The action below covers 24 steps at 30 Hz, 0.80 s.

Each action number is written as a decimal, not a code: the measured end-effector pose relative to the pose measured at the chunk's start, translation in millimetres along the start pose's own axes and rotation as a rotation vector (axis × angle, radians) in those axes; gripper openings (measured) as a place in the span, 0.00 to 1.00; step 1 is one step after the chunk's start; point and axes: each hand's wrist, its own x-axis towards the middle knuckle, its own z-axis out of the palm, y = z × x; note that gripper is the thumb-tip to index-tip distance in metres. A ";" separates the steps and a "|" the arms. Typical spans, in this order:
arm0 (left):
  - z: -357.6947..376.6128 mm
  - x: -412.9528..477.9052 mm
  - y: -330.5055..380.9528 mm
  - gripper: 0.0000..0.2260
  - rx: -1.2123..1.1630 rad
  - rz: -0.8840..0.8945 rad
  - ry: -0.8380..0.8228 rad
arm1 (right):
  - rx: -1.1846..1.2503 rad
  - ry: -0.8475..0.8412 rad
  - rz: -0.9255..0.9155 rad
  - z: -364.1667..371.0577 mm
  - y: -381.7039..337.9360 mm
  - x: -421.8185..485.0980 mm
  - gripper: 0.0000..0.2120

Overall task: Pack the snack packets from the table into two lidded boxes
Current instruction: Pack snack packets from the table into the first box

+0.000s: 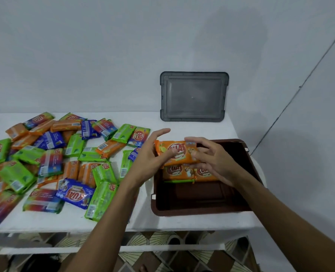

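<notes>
Head: right hand (213,158) grips orange packet (182,148).

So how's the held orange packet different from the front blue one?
The orange packet is held between the left hand and right hand over the box; the blue packet lies on the table. The orange packet's logo reads upright, the blue packet's upside down. Both say KUAT.
</notes>
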 end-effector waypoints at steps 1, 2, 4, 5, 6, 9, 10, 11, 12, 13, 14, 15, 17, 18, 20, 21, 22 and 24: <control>5.7 2.9 -1.0 0.24 0.024 0.004 -0.012 | -0.007 0.013 -0.015 -2.1 -1.5 -3.7 0.15; 9.6 5.6 -2.6 0.24 0.084 0.017 -0.011 | -0.016 0.055 -0.028 -6.8 -1.6 -6.4 0.13; 9.7 8.7 -8.4 0.22 0.325 0.074 0.048 | -0.039 0.144 -0.036 -22.6 0.7 -13.5 0.11; 6.3 9.0 -12.6 0.20 0.472 0.126 0.104 | -0.083 0.180 -0.023 -31.6 0.9 -17.5 0.11; 1.4 7.9 -18.3 0.17 0.610 0.183 0.159 | -0.152 0.214 0.004 -40.2 1.1 -20.8 0.10; -10.3 -0.6 -38.6 0.13 0.856 0.263 0.248 | -0.381 0.320 0.128 -58.6 10.4 -22.6 0.11; -12.1 -4.2 -45.0 0.13 0.880 0.254 0.258 | -0.427 0.351 0.172 -61.4 16.3 -20.6 0.12; -12.4 -8.0 -49.8 0.13 0.882 0.234 0.262 | -0.461 0.374 0.212 -63.5 23.6 -17.4 0.13; -11.6 -10.9 -53.5 0.13 0.872 0.216 0.264 | -0.502 0.383 0.239 -64.7 30.4 -14.3 0.14; -9.9 -13.1 -56.0 0.13 0.856 0.207 0.266 | -0.559 0.384 0.251 -65.5 37.4 -10.6 0.15; -7.8 -14.2 -57.3 0.13 0.837 0.205 0.272 | -0.646 0.375 0.256 -66.0 43.3 -6.6 0.14; -5.8 -14.5 -57.7 0.12 0.820 0.204 0.281 | -0.759 0.358 0.258 -65.4 47.1 -3.4 0.13; -2.5 -13.6 -57.1 0.12 0.806 0.198 0.289 | -1.024 0.313 0.265 -62.7 48.8 -0.9 0.12; -1.5 -13.2 -56.7 0.12 0.808 0.197 0.292 | -1.145 0.288 0.256 -61.2 48.0 -0.9 0.12; -0.7 -13.3 -56.3 0.11 0.817 0.207 0.296 | -1.329 0.233 0.233 -58.3 45.2 -0.6 0.12; -0.9 -14.4 -56.6 0.11 0.814 0.220 0.299 | -1.396 0.209 0.238 -56.5 43.9 0.0 0.12; -1.7 -15.6 -57.4 0.10 0.809 0.236 0.298 | -1.434 0.192 0.257 -54.4 42.8 0.2 0.13; -6.2 -20.9 -59.9 0.10 0.808 0.268 0.267 | -1.470 0.186 0.300 -47.1 42.5 1.1 0.15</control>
